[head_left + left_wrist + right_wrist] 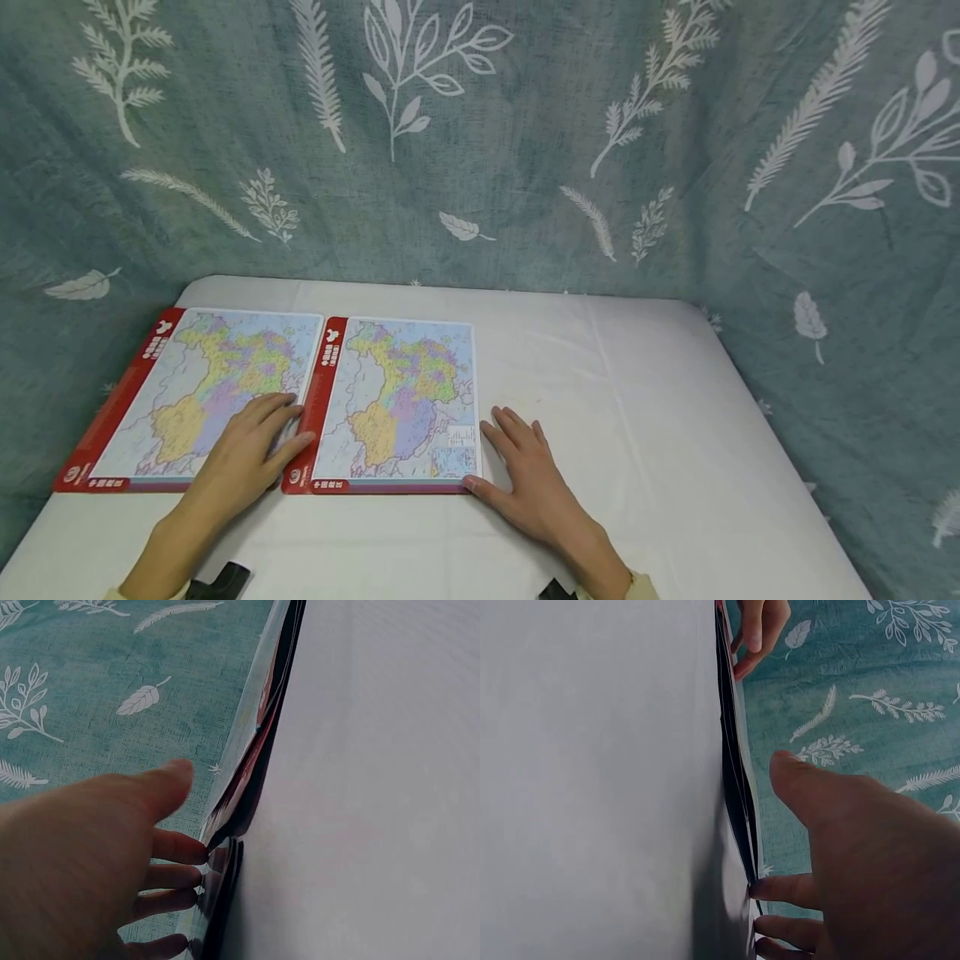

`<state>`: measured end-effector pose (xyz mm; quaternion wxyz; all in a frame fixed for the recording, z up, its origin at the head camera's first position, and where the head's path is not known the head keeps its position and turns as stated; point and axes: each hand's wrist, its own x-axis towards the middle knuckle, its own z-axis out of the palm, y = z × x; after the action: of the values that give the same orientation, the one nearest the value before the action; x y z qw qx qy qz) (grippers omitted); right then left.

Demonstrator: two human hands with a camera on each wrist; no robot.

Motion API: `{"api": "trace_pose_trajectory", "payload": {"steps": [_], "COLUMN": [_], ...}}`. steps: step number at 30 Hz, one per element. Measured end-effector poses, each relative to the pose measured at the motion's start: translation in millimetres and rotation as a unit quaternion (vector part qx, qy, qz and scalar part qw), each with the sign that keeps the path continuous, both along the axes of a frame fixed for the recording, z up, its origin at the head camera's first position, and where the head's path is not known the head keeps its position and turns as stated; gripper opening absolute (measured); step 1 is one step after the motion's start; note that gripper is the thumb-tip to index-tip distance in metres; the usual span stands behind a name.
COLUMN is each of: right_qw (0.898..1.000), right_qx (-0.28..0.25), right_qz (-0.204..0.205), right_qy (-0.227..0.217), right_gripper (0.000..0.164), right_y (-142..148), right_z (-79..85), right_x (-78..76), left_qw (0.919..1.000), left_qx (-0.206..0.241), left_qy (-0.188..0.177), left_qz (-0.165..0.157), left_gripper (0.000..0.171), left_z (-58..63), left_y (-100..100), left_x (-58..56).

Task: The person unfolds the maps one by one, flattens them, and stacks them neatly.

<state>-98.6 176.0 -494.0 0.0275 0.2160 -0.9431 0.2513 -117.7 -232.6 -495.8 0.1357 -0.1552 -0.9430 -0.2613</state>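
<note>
Two thin flat maps with red strips down their left sides lie side by side on the table. My left hand (238,454) rests at the right edge of the left map (225,367), its thumb reaching onto the red strip of the right map (408,392). Beside the right map's right edge, my right hand (528,479) lies with spread fingers, thumb at the lower right corner. Both maps appear edge-on in the wrist views. Fingertips of the left hand (82,855) meet the map edge (221,900); those of the right hand (892,862) reach another edge (739,780).
A white cloth covers the table (630,433), whose surface extends to the right of the maps. Green curtain fabric (525,167) with white leaf prints hangs behind the table and along both sides. Dark wrist devices (219,582) show at the bottom.
</note>
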Motion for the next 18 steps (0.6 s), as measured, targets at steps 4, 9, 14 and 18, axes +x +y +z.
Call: {"api": "trace_pose_trajectory", "payload": {"steps": [4, 9, 14, 18], "right_qw": [1.000, 1.000, 0.999, 0.999], "right_qx": [0.004, -0.006, -0.027, -0.047], "right_qz": [0.005, 0.013, 0.019, 0.021], "right_qy": [-0.015, -0.020, -0.019, -0.009], "right_gripper": [0.090, 0.093, 0.092, 0.089], "right_y": [-2.2, -4.2, -3.7, -1.2], "right_z": [0.6, 1.7, 4.0, 4.7], "right_x": [1.6, 2.8, 3.9, 3.6], "left_qw": [0.9997, 0.9985, 0.9987, 0.9990], "left_qx": [-0.013, -0.023, -0.006, 0.027], "left_qy": [0.021, 0.050, 0.051, 0.034], "left_qz": [-0.005, -0.003, 0.004, 0.010], "left_gripper": [0.053, 0.053, 0.052, 0.049], "left_z": [-0.1, -2.6, -3.4, -3.3], "left_y": [1.3, 2.6, 6.5, 10.7], "left_x": [1.1, 3.1, 3.8, 2.0]}}
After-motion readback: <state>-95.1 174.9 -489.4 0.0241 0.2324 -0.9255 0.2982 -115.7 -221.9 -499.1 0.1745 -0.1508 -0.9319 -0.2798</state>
